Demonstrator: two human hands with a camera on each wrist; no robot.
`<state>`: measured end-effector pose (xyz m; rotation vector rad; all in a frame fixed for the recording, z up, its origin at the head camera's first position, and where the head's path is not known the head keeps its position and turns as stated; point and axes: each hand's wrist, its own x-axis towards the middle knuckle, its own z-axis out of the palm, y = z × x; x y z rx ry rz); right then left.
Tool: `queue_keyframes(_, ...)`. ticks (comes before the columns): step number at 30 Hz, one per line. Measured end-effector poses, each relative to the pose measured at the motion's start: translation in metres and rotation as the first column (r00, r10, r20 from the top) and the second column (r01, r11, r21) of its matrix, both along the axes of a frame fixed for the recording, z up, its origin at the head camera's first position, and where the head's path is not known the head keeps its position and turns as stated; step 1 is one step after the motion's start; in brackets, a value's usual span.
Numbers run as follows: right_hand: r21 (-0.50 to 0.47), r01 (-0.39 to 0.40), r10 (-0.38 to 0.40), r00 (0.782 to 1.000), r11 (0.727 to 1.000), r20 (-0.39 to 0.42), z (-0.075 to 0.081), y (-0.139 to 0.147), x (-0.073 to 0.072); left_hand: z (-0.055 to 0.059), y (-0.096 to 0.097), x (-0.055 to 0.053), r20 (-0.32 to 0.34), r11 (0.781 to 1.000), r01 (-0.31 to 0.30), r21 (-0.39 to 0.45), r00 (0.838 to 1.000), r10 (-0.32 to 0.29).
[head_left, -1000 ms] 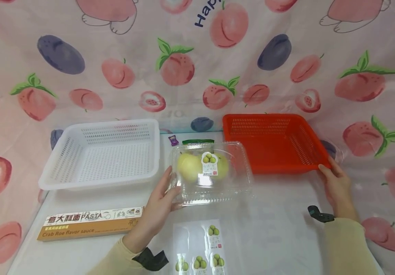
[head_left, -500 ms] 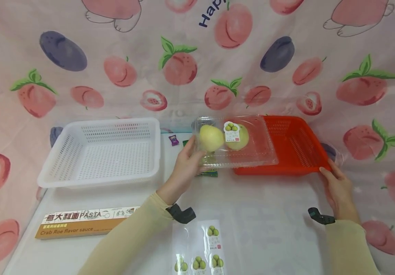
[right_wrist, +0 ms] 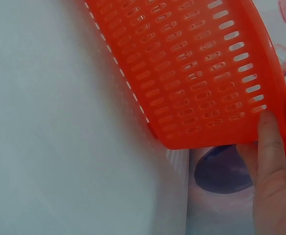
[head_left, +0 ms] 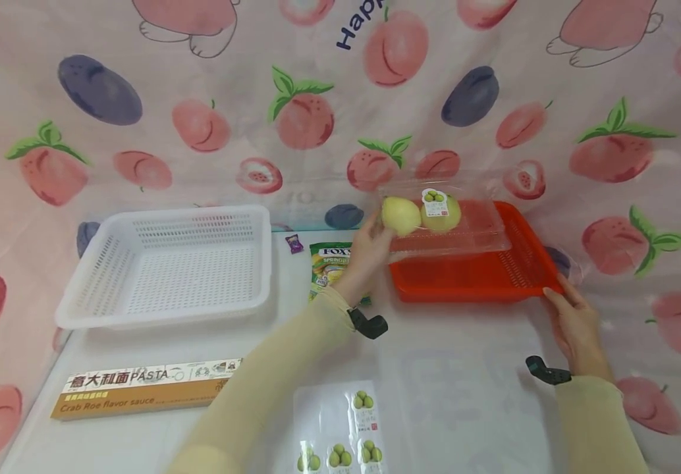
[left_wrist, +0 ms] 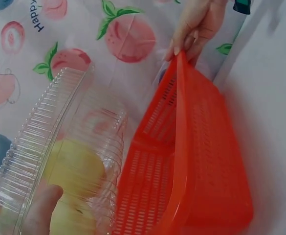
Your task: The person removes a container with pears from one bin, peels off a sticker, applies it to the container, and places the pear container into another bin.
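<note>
Clear plastic clamshell box (head_left: 441,220): I note ribbed transparent walls, two pale yellow-green fruits inside and a small fruit label on the lid. It sits right of centre in the head view, held above the near left part of the red basket (head_left: 494,276); whether it touches the basket I cannot tell. My left hand (head_left: 370,247) grips its left end, fingers curled round the edge. My right hand (head_left: 574,322) holds the red basket's near right corner, fingers hooked on the rim; the right wrist view confirms contact. Left of the box lie a green FOX'S sweet bag (head_left: 328,263) and a small purple sweet (head_left: 294,243). A white basket (head_left: 80,306) stands at centre left, a pasta carton (head_left: 139,390) at lower left, a sticker sheet (head_left: 340,428) at bottom centre. Nothing blocks the red basket. The surface is a white table (head_left: 465,382), backed by a pink cloth (head_left: 198,99) printed with peaches and plums
</note>
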<state>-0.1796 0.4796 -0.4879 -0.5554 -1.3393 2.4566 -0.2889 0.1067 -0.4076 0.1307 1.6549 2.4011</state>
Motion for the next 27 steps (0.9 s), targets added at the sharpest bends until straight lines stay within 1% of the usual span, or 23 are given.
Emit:
queue_keyframes(1,-0.001,0.000,0.000,1.000,1.000,-0.001,0.000,0.000,0.000,-0.001,0.007,-0.003,0.000,1.000,-0.001,-0.001,1.000,0.001)
queue_keyframes(4,0.005,0.005,-0.005,1.000,1.000,-0.001,0.000,0.000,-0.001,-0.005,0.024,-0.008,0.012,1.000,0.023,0.016,1.000,-0.023)
queue_keyframes(5,0.016,0.007,-0.007,1.000,1.000,0.011,0.000,0.000,-0.001,-0.006,0.029,-0.009,0.020,0.999,0.029,0.026,0.999,-0.029)
queue_keyframes(7,0.021,0.013,-0.013,1.000,1.000,0.026,0.000,-0.001,-0.002,-0.009,0.039,-0.011,0.029,0.999,0.033,0.026,0.999,-0.034)
queue_keyframes(8,0.024,0.015,-0.016,0.999,1.000,0.035,0.000,-0.001,-0.002,-0.011,0.043,-0.012,0.042,0.999,0.034,0.042,0.998,-0.036)
queue_keyframes(9,0.024,0.016,-0.017,0.999,1.000,0.040,0.000,-0.001,-0.002,-0.012,0.048,-0.013,0.049,0.999,0.025,0.041,0.998,-0.027)
queue_keyframes(12,0.020,0.017,-0.018,0.998,1.000,0.055,0.000,-0.001,-0.001,-0.018,0.059,-0.015,0.059,1.000,-0.011,-0.009,0.998,0.012)
queue_keyframes(15,0.016,0.015,-0.015,0.998,1.000,0.056,0.002,-0.001,0.000,-0.024,0.069,-0.016,0.059,0.996,-0.038,-0.081,0.997,0.043)
queue_keyframes(18,0.024,0.012,-0.014,0.998,1.000,0.066,0.003,0.000,0.002,-0.030,0.077,-0.015,0.041,0.991,-0.039,-0.130,0.998,0.045)
queue_keyframes(22,0.047,0.011,-0.015,0.995,0.999,0.099,0.003,-0.001,0.003,-0.034,0.085,-0.015,0.013,0.973,-0.040,-0.229,0.999,0.044)
queue_keyframes(23,0.053,0.011,-0.017,0.994,0.999,0.104,0.003,-0.001,0.003,-0.035,0.086,-0.015,0.015,0.968,-0.041,-0.249,0.999,0.046)
queue_keyframes(25,0.054,0.013,-0.018,0.995,0.998,0.102,0.002,-0.002,0.002,-0.036,0.089,-0.017,0.016,0.956,-0.045,-0.288,0.999,0.052)
queue_keyframes(27,0.040,0.016,-0.020,0.997,0.999,0.078,0.002,-0.002,0.001,-0.037,0.093,-0.019,0.013,0.942,-0.050,-0.331,0.998,0.058)
